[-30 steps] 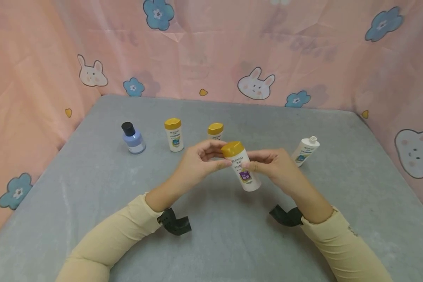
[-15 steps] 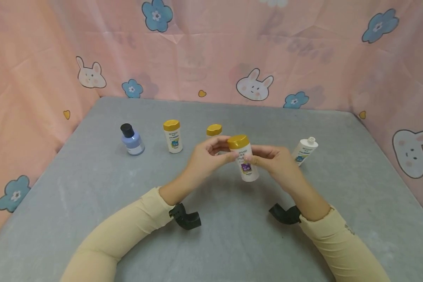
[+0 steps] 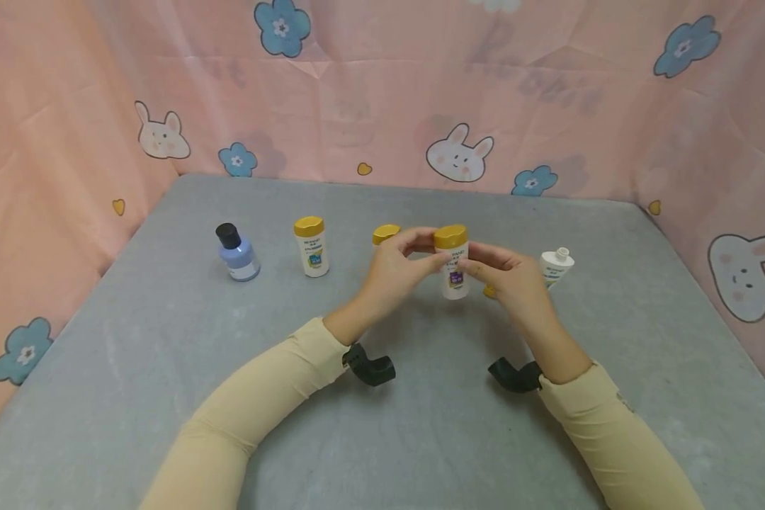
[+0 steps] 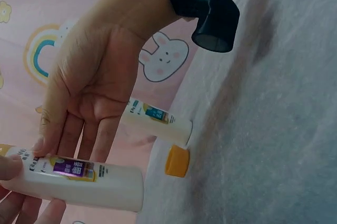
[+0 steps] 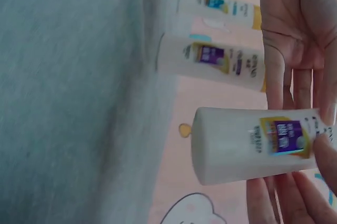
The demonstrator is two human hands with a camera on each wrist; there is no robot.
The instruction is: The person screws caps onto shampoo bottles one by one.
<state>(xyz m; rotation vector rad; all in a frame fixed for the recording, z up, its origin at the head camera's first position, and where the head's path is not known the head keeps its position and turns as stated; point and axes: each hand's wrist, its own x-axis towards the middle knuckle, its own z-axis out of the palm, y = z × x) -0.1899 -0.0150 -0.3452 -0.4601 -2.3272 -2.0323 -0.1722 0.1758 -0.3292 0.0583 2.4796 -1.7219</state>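
Observation:
My left hand (image 3: 398,268) and right hand (image 3: 513,280) together hold a white shampoo bottle (image 3: 455,268) with a gold cap and purple label. Both thumbs press its front, with fingers behind. The bottle is nearly upright, and its base (image 5: 205,147) appears off the table. A loose gold cap (image 4: 177,161) lies on the table beyond the right hand. Near it, an uncapped white bottle (image 3: 556,263) leans, partly hidden by that hand. Behind the left hand, another gold-capped bottle (image 3: 386,232) is mostly covered in the head view; its purple label (image 5: 210,55) shows in the right wrist view.
Farther left stand a gold-capped white bottle (image 3: 312,248) with a blue label and a blue bottle (image 3: 239,256) with a black cap. A grey cloth covers the table (image 3: 166,354). Pink patterned curtains (image 3: 357,85) enclose its back and sides.
Both hands have carried the bottle away from me and slightly right. It has gone from tilted to nearly upright. The loose gold cap has come into view beside the right hand.

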